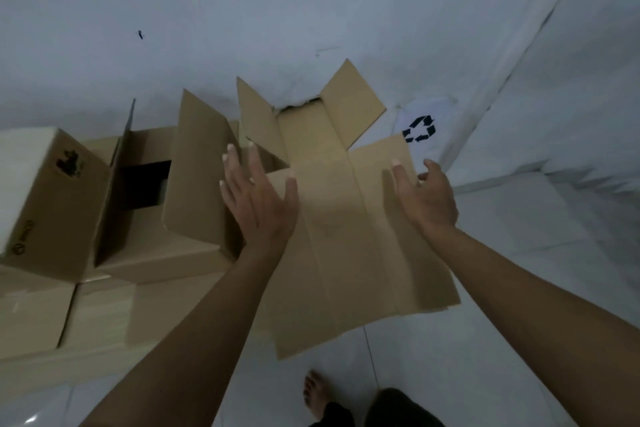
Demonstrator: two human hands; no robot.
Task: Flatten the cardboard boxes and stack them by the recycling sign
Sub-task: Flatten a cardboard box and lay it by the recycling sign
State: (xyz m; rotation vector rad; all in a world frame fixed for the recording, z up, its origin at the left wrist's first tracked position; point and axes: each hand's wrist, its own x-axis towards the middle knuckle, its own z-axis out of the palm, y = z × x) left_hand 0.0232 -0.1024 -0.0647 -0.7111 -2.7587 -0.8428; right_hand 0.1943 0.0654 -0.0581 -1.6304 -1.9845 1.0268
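At the floor's left edge, your unflattened boxes (104,218) are cut off by the frame, their print blurred beyond reading. Your left hand (258,196) hovers with fingers spread over the flattened box (346,236), smooth brown creased cardboard near the wall. Your right hand (427,198), fingers relaxed, is at its right edge, contact unclear, and the paper recycling sign (420,128) is partly hidden behind a flap.

Black recycling symbol (419,129) on white sheet (440,107); box (45,198) print illegible.

Open floor (502,340) to the R of flattened box (346,236); L side blocked by unflattened boxes (138,218), raised flaps (197,166) right beside it.
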